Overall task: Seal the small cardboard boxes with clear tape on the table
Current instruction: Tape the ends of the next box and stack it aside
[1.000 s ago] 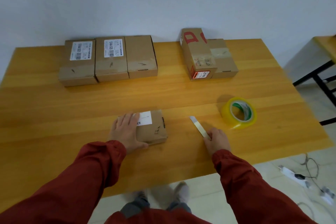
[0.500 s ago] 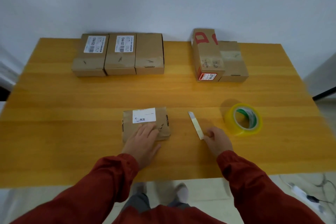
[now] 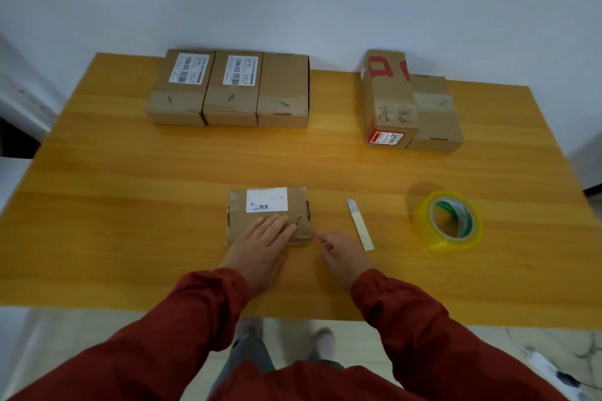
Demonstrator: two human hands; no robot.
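Note:
A small cardboard box (image 3: pixel 260 205) with a white label lies flat in the middle of the wooden table (image 3: pixel 130 189). My left hand (image 3: pixel 260 247) rests on the box's near half with straight fingers. Just right of the box, my right hand (image 3: pixel 342 254) lies on the table, fingers relaxed and pointing at the box's near right corner; it holds nothing. A utility knife (image 3: pixel 360 225) lies to the right of that hand. Further right a roll of clear yellowish tape (image 3: pixel 448 221) stands tilted on the table.
Three cardboard boxes (image 3: pixel 231 88) sit side by side at the back left. At the back right are a taller box with red marks (image 3: pixel 387 98) and a lower box (image 3: pixel 435 114) beside it. The table's near edge runs just below my wrists.
My right hand has let go of the knife and moved left toward the box. My left hand has shifted to the box's near half. The view has also shifted.

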